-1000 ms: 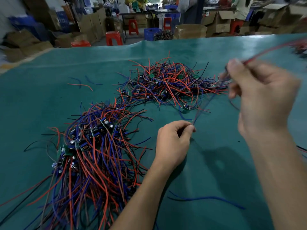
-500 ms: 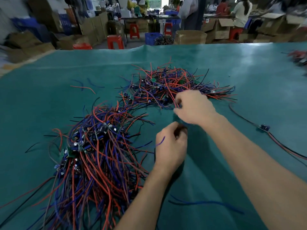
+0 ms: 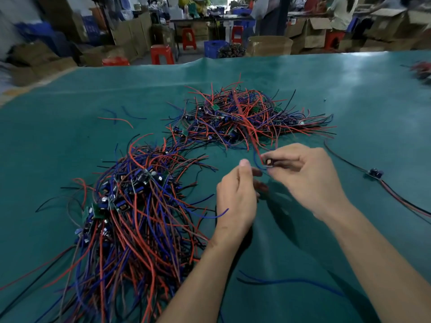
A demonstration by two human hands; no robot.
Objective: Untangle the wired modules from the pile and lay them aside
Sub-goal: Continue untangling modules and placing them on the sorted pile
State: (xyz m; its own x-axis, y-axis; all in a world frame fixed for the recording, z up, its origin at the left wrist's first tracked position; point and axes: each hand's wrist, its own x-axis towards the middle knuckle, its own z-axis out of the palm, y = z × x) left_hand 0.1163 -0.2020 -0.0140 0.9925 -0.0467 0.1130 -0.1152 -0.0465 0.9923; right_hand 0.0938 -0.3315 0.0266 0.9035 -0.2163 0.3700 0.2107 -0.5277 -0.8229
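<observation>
Right hand pinching small module, red wires trailing to far pile; left hand beside, curled, grip unclear.

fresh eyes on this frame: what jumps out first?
Two tangles of red, blue and black wired modules on the teal table cover: the big pile near left, a smaller pile further back at centre. In front of that one, the right hand pinches a small module whose red wire runs back into the far pile, with the left hand beside it. One freed module lies alone at right.
</observation>
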